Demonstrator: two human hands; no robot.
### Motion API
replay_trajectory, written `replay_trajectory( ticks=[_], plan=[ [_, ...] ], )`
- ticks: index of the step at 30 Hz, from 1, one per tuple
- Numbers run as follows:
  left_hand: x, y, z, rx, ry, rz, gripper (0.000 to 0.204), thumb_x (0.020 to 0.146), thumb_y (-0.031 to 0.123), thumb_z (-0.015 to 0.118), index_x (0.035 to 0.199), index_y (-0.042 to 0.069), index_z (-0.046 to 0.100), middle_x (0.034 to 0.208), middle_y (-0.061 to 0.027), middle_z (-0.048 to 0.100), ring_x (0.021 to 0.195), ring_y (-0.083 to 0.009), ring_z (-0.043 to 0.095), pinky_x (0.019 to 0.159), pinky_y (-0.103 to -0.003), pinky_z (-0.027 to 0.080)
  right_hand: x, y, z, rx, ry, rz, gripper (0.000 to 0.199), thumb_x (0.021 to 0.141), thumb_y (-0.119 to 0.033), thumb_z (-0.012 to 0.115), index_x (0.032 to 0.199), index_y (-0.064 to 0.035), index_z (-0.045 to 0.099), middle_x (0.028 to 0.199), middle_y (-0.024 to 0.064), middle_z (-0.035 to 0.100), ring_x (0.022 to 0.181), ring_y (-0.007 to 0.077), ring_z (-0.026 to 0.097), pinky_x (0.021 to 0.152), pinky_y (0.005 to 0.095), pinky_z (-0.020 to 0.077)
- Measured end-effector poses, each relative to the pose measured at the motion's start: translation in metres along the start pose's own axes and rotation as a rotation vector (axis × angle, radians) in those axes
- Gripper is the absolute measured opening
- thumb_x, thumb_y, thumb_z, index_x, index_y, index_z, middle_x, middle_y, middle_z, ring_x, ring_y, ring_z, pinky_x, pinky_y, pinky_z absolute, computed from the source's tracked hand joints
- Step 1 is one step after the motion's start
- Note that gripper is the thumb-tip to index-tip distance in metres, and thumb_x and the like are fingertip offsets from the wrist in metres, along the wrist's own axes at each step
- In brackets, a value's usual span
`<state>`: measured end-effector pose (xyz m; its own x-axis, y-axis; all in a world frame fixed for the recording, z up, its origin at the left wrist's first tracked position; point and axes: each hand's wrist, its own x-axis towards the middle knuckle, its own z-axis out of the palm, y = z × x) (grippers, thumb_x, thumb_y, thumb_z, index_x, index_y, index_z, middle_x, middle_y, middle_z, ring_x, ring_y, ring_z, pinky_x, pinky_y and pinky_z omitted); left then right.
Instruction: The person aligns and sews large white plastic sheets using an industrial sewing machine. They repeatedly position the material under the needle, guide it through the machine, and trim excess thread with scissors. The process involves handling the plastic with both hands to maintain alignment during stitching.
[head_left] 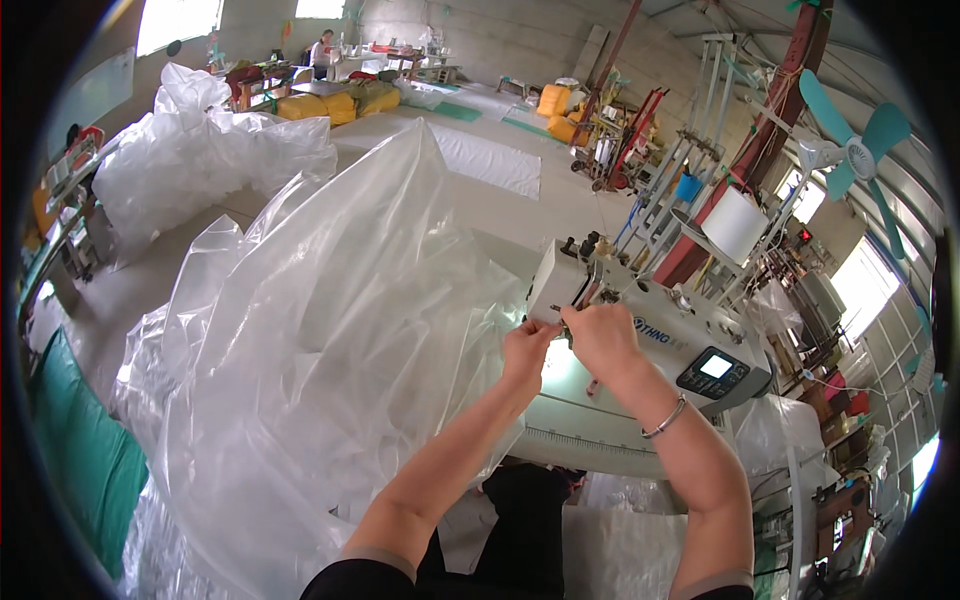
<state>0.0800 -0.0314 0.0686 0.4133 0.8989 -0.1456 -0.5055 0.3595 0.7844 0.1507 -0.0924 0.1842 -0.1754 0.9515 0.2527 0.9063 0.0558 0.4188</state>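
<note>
A white industrial sewing machine [655,310] stands in front of me, its small control screen lit at the right end. Both my hands are raised to the machine's left end, by the needle area. There my left hand [530,348] has its fingertips pinched together. Close beside it, my right hand [602,338] is also closed, thumb and fingertips against the front of the machine head. Whatever lies between the fingertips is too small to make out. A big heap of clear plastic sheeting [320,330] covers the left of the sewing table [590,445] and reaches close to my left forearm.
A large white thread cone [735,227] sits on a stand behind the machine, near a teal fan [858,155]. More bundled plastic [215,150] lies at the far left. Green cloth [85,440] hangs at the left edge. Far back, a person [321,55] sits among work tables.
</note>
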Motion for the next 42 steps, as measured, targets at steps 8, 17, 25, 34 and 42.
replay_trajectory(
  ticks=[8, 17, 25, 34, 42],
  plan=[
    [0.005, -0.019, -0.025, -0.014, 0.047, 0.003, 0.015, 0.085, 0.018, 0.069, 0.085, 0.005, 0.060, 0.060, 0.0075, 0.044, 0.044, -0.0019, 0.030, 0.039, -0.023, 0.019, -0.035, -0.004, 0.012, 0.181, 0.196, 0.007, 0.042, 0.075, -0.005, 0.059, 0.117, -0.0119, 0.061, 0.062, 0.0080, 0.063, 0.054, 0.0249, 0.062, 0.051, 0.0378, 0.0479],
    [0.004, -0.026, -0.020, 0.062, 0.066, -0.028, 0.014, 0.085, 0.016, 0.068, 0.085, 0.002, 0.064, 0.063, 0.0056, 0.047, 0.051, -0.0034, 0.035, 0.044, -0.024, 0.026, -0.048, -0.006, 0.046, 0.131, 0.037, -0.008, 0.052, 0.078, -0.006, 0.056, 0.129, -0.0131, 0.057, 0.062, 0.0069, 0.062, 0.056, 0.0220, 0.063, 0.051, 0.0371, 0.0483],
    [0.021, -0.049, -0.024, 0.205, 0.258, 0.247, 0.018, 0.085, 0.015, 0.065, 0.085, -0.003, 0.065, 0.067, -0.0021, 0.058, 0.059, -0.0079, 0.046, 0.054, -0.028, 0.037, -0.037, -0.012, 0.068, 0.042, -0.086, 0.067, 0.063, 0.077, -0.004, 0.055, 0.138, -0.0166, 0.048, 0.061, 0.0083, 0.061, 0.054, 0.0244, 0.062, 0.050, 0.0386, 0.0470],
    [0.027, -0.060, -0.034, 0.580, 0.268, 0.336, 0.019, 0.085, 0.020, 0.064, 0.093, 0.003, 0.068, 0.064, -0.0114, 0.063, 0.057, -0.0207, 0.057, 0.056, -0.036, 0.043, -0.047, -0.019, 0.065, 0.083, -0.069, 0.090, 0.061, 0.076, -0.006, 0.058, 0.136, -0.0136, 0.050, 0.062, 0.0080, 0.063, 0.053, 0.0231, 0.063, 0.051, 0.0370, 0.0490],
    [0.005, -0.062, -0.031, 0.981, 0.163, 0.664, 0.015, 0.087, 0.020, 0.062, 0.093, 0.009, 0.069, 0.075, -0.0171, 0.064, 0.069, -0.0367, 0.062, 0.060, -0.044, 0.047, -0.072, -0.019, 0.077, 0.476, 0.107, 0.192, 0.026, 0.087, -0.018, 0.057, 0.109, -0.0090, 0.067, 0.062, 0.0138, 0.062, 0.057, 0.0308, 0.063, 0.052, 0.0399, 0.0488]
  ],
)
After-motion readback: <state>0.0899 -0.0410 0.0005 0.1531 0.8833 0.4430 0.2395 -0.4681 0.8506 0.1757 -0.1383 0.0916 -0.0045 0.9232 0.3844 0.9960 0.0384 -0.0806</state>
